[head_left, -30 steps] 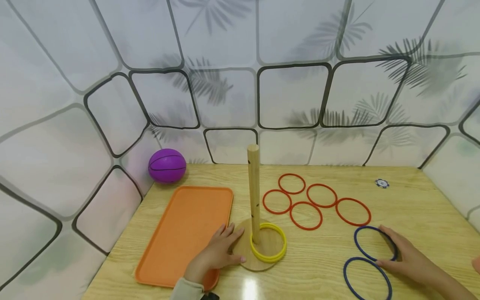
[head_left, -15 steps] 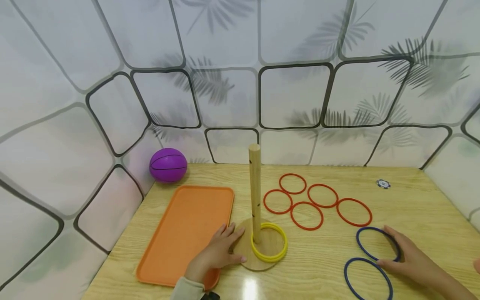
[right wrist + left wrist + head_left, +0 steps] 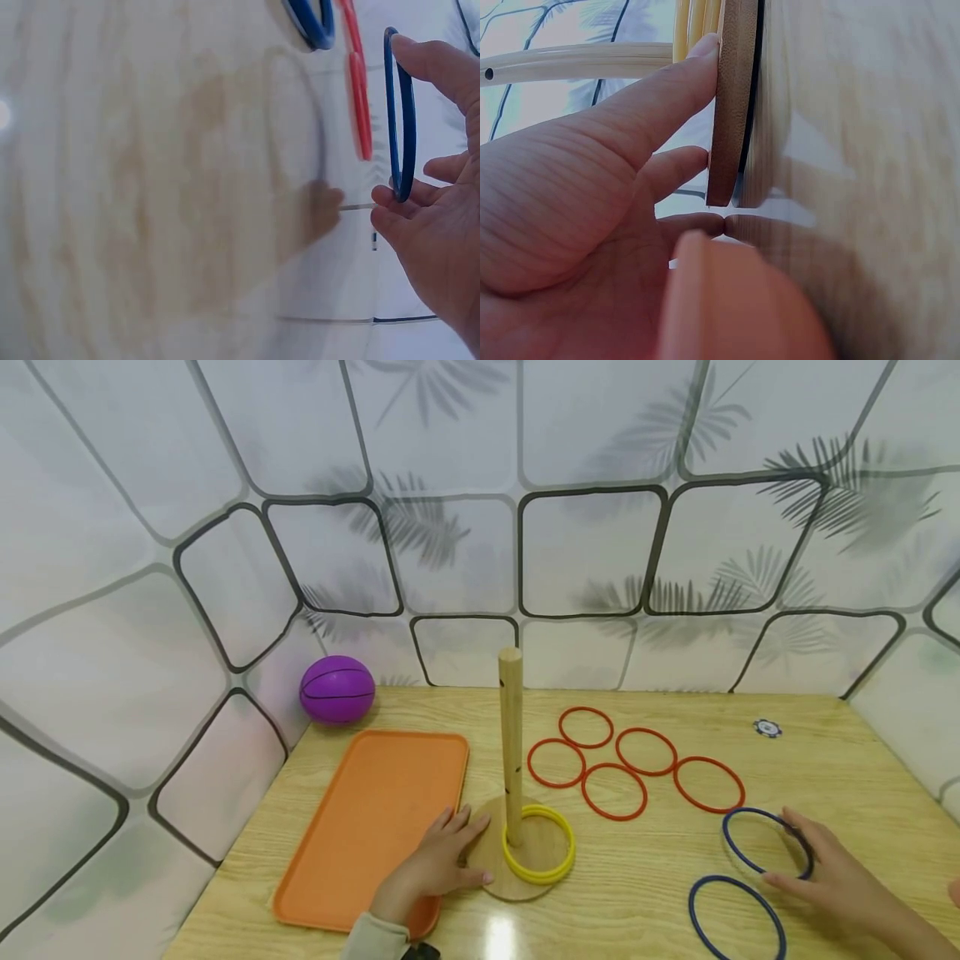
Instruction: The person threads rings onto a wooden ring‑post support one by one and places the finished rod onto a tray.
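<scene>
Table (image 3: pixel 607 893), five red rings (image 3: pixel 612 765), two blue rings (image 3: pixel 409 135), left hand (image 3: pixel 438 864) spread, right hand (image 3: pixel 840 877) pinching one blue ring

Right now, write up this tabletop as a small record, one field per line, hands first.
Left hand: touches a round wooden base
Right hand: holds a thin round blue ring off the pale wooden table
On base: upright wooden peg, stacked round yellow rings around it
Second blue ring: lies on the table
Red rings: five, thin and round, on the table
Left side: rectangular orange tray, round purple ball near its back corner
Back right: small round blue-and-white chip
</scene>
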`<state>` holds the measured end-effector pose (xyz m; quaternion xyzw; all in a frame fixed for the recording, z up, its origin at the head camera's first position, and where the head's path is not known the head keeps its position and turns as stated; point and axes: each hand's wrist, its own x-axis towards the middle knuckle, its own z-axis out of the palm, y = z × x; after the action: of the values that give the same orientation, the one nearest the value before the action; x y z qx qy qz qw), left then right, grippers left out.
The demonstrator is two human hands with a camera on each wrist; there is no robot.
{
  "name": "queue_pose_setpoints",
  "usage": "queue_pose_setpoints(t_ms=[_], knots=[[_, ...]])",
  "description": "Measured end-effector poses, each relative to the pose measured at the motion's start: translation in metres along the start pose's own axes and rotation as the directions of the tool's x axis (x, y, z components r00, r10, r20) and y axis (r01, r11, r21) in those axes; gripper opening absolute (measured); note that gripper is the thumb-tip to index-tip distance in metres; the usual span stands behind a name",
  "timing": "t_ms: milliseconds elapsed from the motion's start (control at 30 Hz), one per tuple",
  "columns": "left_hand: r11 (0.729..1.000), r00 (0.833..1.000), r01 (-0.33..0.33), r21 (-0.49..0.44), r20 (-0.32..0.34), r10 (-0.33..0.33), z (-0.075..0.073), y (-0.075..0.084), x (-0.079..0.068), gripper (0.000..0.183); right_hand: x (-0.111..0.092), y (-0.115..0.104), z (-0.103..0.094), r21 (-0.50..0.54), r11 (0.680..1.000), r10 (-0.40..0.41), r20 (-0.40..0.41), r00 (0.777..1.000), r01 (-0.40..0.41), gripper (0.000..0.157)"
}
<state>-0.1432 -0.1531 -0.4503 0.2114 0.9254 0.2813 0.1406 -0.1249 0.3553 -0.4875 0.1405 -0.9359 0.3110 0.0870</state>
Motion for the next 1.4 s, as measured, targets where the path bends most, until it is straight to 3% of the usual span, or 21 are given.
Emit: queue_pose_setpoints(t_ms=[367,733,1133,1400], knots=[[1.0,1.0,0.009,-0.009,-0.004,-0.009,0.001,-0.001,-0.001,0.08,0.011,-0.016,-0.017,0.107,0.99,-0.083,-0.061,0.995,0.089,0.089],[1.0,1.0,0.006,-0.015,-0.002,-0.006,0.001,-0.002,0.0,0.08,0.023,-0.039,-0.034,0.145,0.965,-0.2,-0.134,0.971,0.219,0.1],[1.0,1.0,0.009,-0.008,0.008,-0.009,0.001,-0.003,0.001,0.08,0.034,-0.058,-0.047,0.157,0.964,-0.198,-0.1,0.975,0.212,0.104],[1.0,1.0,0.012,-0.007,0.006,-0.012,0.0,-0.001,0.0,0.08,0.048,-0.081,-0.053,0.216,0.934,-0.27,-0.102,0.957,0.286,0.104]])
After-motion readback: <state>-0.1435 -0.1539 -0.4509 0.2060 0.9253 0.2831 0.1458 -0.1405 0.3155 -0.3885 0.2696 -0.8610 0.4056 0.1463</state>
